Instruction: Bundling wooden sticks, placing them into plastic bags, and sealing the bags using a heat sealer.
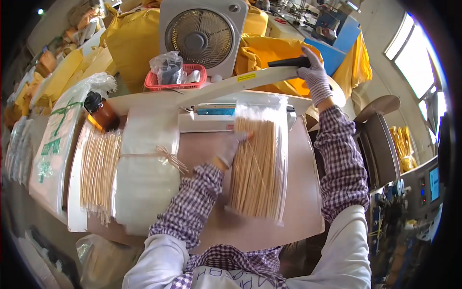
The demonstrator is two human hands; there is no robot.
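A clear plastic bag of thin wooden sticks [255, 168] lies on the table before me, its top end across the base of a hand-lever bag sealer [207, 123]. My left hand [231, 148], in a pale glove, grips the bag's left side, with a fingertip over the sticks. The sealer's long white arm [245, 77] is raised above the base. My right hand [314, 77], gloved too, holds this arm at its far right end, beside the black handle [288, 62]. The fingers of the right hand partly hide that end.
To the left lie a stack of flat clear bags [147, 192], loose sticks [98, 168] and a brown bottle [102, 111]. A box fan [199, 41] and a red basket [175, 78] stand behind the sealer. Yellow sacks [132, 43] are beyond; a machine with a screen [430, 185] is at right.
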